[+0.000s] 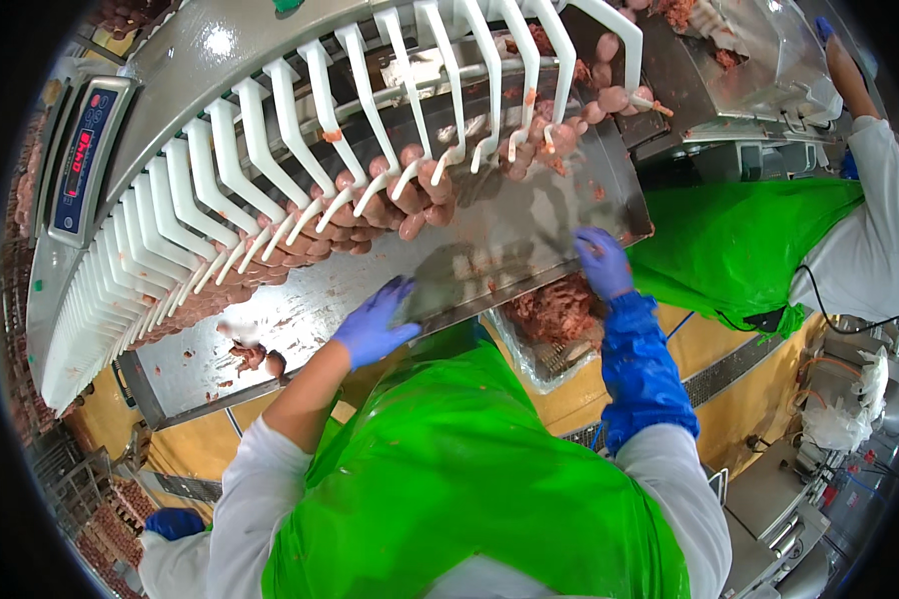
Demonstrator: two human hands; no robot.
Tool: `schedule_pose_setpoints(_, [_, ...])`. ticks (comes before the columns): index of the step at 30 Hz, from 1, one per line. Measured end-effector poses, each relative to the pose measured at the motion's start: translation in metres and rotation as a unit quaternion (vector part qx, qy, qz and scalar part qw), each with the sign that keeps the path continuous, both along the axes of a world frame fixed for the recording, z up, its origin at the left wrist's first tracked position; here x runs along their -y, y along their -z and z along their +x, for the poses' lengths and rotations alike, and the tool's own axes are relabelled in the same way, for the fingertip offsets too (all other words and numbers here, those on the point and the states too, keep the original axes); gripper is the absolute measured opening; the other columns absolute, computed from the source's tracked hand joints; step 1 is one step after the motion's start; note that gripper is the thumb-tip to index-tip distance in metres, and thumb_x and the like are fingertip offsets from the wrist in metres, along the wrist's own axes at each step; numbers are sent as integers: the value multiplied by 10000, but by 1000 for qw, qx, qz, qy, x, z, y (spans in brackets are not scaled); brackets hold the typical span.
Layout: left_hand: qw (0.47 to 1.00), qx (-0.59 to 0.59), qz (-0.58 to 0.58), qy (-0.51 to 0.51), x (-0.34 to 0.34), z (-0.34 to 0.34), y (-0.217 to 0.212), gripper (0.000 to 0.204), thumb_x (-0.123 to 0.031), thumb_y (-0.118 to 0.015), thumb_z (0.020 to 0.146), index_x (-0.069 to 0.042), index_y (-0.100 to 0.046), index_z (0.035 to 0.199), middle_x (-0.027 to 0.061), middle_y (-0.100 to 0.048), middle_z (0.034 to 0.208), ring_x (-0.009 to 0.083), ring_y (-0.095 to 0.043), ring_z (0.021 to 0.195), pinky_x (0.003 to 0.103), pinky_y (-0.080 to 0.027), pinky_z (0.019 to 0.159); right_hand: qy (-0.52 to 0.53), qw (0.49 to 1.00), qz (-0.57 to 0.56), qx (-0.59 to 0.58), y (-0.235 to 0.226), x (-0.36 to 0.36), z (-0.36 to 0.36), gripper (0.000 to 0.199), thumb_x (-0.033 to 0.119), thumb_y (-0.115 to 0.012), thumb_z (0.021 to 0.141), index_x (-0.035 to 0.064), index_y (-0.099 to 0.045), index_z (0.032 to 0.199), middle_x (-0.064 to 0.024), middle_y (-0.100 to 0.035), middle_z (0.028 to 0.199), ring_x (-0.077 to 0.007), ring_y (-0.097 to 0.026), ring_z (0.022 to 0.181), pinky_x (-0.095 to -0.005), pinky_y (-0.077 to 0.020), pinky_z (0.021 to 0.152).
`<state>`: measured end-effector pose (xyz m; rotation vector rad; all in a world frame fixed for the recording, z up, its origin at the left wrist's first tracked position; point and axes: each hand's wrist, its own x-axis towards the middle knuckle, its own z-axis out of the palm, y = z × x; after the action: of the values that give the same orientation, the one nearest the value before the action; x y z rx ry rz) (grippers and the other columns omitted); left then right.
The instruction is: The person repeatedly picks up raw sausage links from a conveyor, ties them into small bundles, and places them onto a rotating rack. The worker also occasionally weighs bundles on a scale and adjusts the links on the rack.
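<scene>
Left hand point(375, 324), right hand point(604, 262) near tray edge point(494, 296); open room between.

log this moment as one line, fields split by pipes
left hand: open, at metal tray | right hand: at tray's near edge | sausage links: along white prongs | ground meat: in plastic-lined bin

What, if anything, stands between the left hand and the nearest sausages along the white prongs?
No separate object shows between the left hand and the sausages, only bare metal tray. White prongs cross some links, though.
</scene>
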<state>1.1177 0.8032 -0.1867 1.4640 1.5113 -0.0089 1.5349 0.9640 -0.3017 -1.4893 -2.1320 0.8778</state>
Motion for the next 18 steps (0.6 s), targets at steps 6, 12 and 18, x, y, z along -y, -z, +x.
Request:
schedule_pose_setpoints(6, [987, 15, -2, -162, 74, -67, 22, 685, -297, -669, 918, -135, -362, 1509, 177, -336, 1562, 350, -407, 1395, 420, -435, 1085, -3, 999, -51, 19, 109, -120, -130, 645, 345, -784, 808, 96, -527, 1344, -133, -597, 1291, -272, -606, 1132, -414, -479, 976])
schedule_pose_setpoints(12, [965, 85, 56, -243, 62, -26, 27, 697, -237, -710, 886, -164, -391, 1501, 182, -362, 1545, 323, -418, 1391, 426, -447, 1074, -186, 978, 61, 65, 103, -51, -241, 437, 440, -658, 855, 144, -598, 1171, -129, -645, 1153, -334, -612, 1067, -452, -491, 920])
schedule_pose_setpoints(18, [919, 135, 357, -102, -14, 38, 56, 547, -263, -719, 850, -75, -537, 1330, 189, -555, 1354, 342, -556, 1223, 457, -472, 1023, -238, 895, -323, -192, -23, 48, -229, 460, 340, -681, 899, 44, -558, 1229, -135, -649, 1131, -273, -617, 1055, -417, -493, 920])
